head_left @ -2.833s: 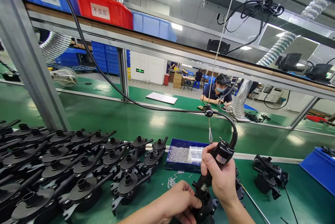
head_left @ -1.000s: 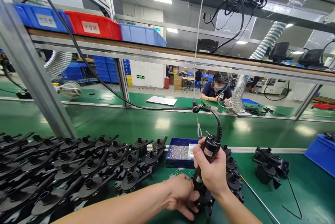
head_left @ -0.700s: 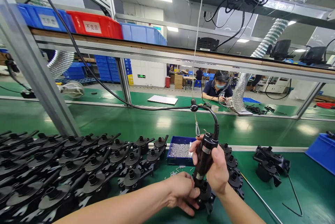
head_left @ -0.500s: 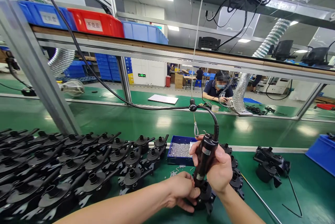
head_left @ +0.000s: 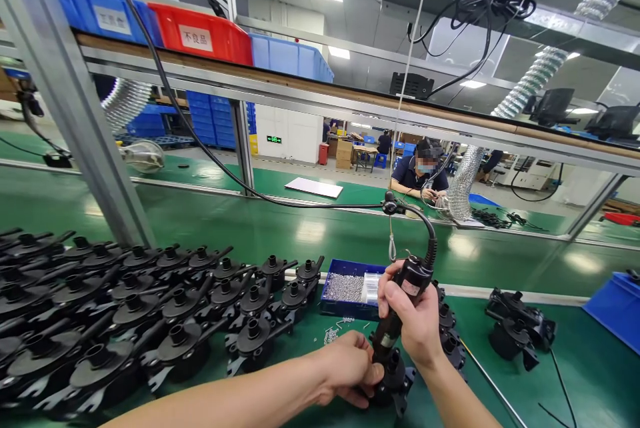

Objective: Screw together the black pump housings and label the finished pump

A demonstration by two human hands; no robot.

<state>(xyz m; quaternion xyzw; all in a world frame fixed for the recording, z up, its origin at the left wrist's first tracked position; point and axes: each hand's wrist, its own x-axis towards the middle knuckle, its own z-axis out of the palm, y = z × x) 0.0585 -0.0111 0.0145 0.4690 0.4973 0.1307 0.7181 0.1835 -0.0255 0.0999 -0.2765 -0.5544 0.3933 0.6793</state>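
While right fingers [head_left: 384, 291] grip corded driver [head_left: 389, 330], left fingers [head_left: 371, 375] curl against black part [head_left: 393, 385] beneath; hold unclear.

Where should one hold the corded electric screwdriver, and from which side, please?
Probably the corded electric screwdriver is best held around mid-body, from the right, as the right hand does. Its long, rounded body, top leaning right, suits a wrapping grip. The cord leaves from the top; the left hand and a black assembly crowd the lower end.
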